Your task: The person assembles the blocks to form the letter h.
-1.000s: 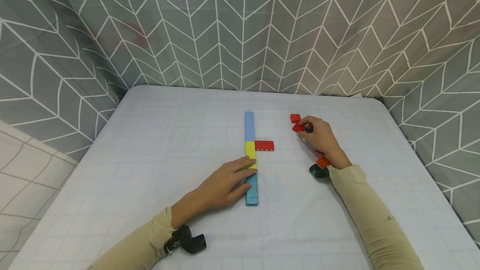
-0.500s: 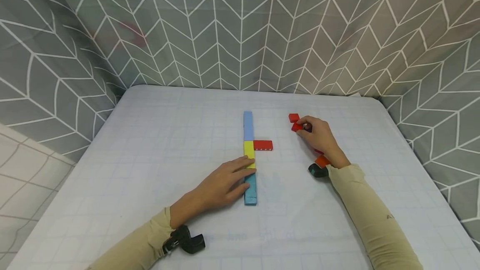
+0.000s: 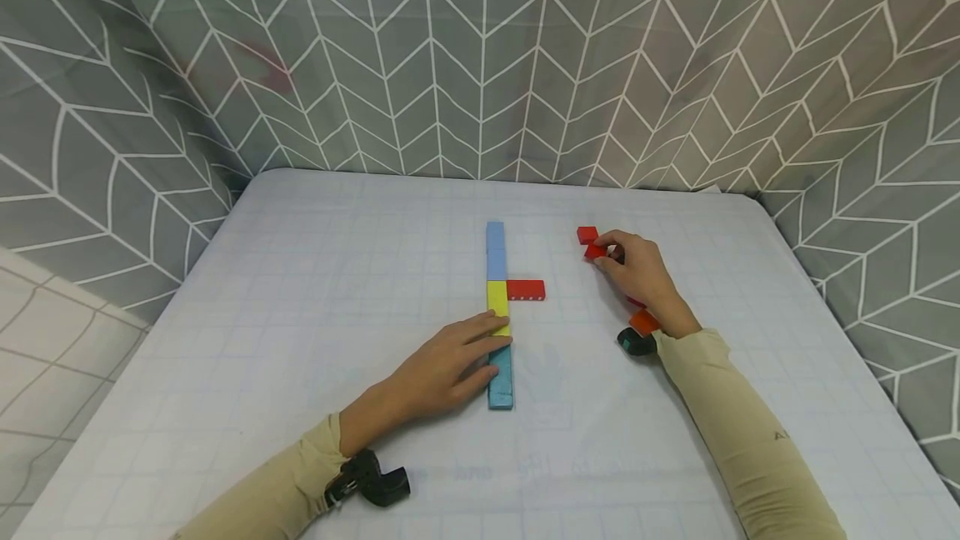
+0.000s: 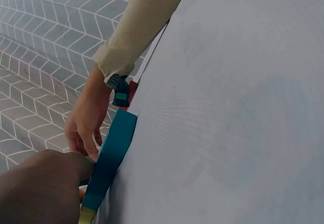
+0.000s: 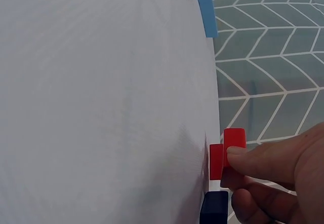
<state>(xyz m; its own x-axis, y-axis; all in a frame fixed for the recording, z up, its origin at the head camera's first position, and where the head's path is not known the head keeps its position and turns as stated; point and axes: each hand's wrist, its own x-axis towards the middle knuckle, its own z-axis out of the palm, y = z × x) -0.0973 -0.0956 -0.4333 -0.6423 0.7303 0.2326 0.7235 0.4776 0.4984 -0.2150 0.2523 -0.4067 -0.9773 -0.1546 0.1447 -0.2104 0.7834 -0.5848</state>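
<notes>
A straight row of light blue blocks (image 3: 496,251), yellow blocks (image 3: 497,297) and teal blocks (image 3: 500,386) lies mid-table. My left hand (image 3: 442,369) rests on the yellow and teal part, fingers spread and fairly straight. A red block with white dots (image 3: 527,290) juts right from the yellow section. Farther right, my right hand (image 3: 643,277) pinches a red block (image 5: 234,140) between thumb and fingers. Just behind it sits another red block (image 3: 587,235). Below the pinching fingers, the right wrist view has a dark blue block (image 5: 214,208). The right fingertips partly cover the held block.
An orange block (image 3: 643,322) and a mostly hidden red piece lie beside the right wrist. The white table (image 3: 360,273) meets grey chevron-patterned curtains (image 3: 480,65) at its back. Black wrist cameras (image 3: 375,480) are strapped to both arms.
The red block in my right hand has risen slightly, and the dark block by those fingers shows less. My left hand stays on the row.
</notes>
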